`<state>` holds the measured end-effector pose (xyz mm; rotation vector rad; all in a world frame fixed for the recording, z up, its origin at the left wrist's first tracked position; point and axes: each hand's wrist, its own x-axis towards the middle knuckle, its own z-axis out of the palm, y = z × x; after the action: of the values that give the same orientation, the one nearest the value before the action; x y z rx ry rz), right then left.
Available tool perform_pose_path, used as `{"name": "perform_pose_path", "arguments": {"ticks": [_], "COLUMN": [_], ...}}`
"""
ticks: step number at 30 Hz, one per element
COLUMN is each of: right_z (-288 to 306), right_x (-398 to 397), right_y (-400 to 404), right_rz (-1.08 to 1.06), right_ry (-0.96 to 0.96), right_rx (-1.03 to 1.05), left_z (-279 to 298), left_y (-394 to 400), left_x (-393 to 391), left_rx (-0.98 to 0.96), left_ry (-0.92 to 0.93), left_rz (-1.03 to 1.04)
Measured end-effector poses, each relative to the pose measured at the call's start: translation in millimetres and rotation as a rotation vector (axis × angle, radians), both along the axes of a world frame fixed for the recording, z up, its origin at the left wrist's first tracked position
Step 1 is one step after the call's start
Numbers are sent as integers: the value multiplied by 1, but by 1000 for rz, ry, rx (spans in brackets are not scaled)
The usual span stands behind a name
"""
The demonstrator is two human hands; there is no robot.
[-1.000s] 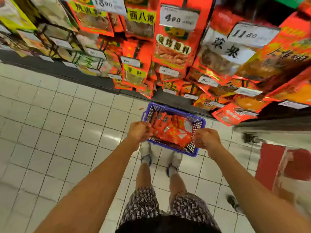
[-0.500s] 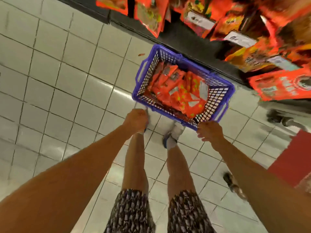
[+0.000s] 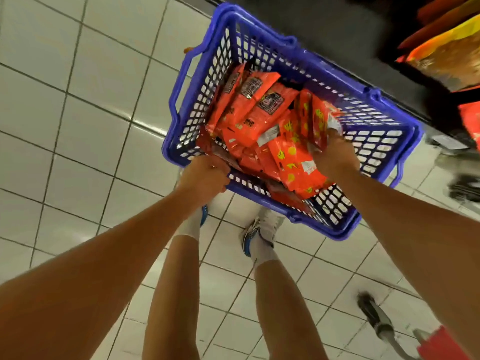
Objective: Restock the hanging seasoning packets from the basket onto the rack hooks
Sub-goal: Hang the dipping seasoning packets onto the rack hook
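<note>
A blue plastic basket (image 3: 374, 118) stands on the tiled floor, filled with several orange-red seasoning packets (image 3: 249, 113). My left hand (image 3: 205, 175) grips the basket's near rim at its left corner. My right hand (image 3: 335, 157) reaches inside the basket and holds a few upright packets with yellow print (image 3: 319, 120) at the right of the pile. Only the bottom of the rack shows at the top right, with a hanging orange packet (image 3: 446, 58).
The rack's dark base (image 3: 350, 35) runs just behind the basket. My feet in white shoes (image 3: 262, 229) stand right before the basket. A red cart base with a grey wheel (image 3: 376, 318) sits at the lower right. White floor tiles (image 3: 78, 126) spread to the left.
My head has tipped down and closer, so the basket fills the view and the rack has left it. My right hand went from the rim into the basket onto packets; the left stays on the rim.
</note>
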<state>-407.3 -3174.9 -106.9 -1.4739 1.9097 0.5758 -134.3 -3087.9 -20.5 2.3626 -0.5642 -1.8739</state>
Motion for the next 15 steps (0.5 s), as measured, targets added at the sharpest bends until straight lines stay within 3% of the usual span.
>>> {"name": "perform_pose_path", "arguments": {"ticks": [5,8,12,15], "right_z": [-10,12,52,82], "right_x": [-2,-11,-15,-10], "right_y": [0,5,10,12], "right_rz": [-16,-92,-16,-194], "right_ry": [2,-122,-232,-429], "right_rx": [-63,-219,-298,-265], "left_z": [-5,2,14,22], "left_y": [5,5,0,-11], "left_x": [3,2,-8,-18], "left_rx": [9,30,57,-32], "left_ry": [28,20,-18,-8], "left_rz": [-129,-144,-88,-197]}}
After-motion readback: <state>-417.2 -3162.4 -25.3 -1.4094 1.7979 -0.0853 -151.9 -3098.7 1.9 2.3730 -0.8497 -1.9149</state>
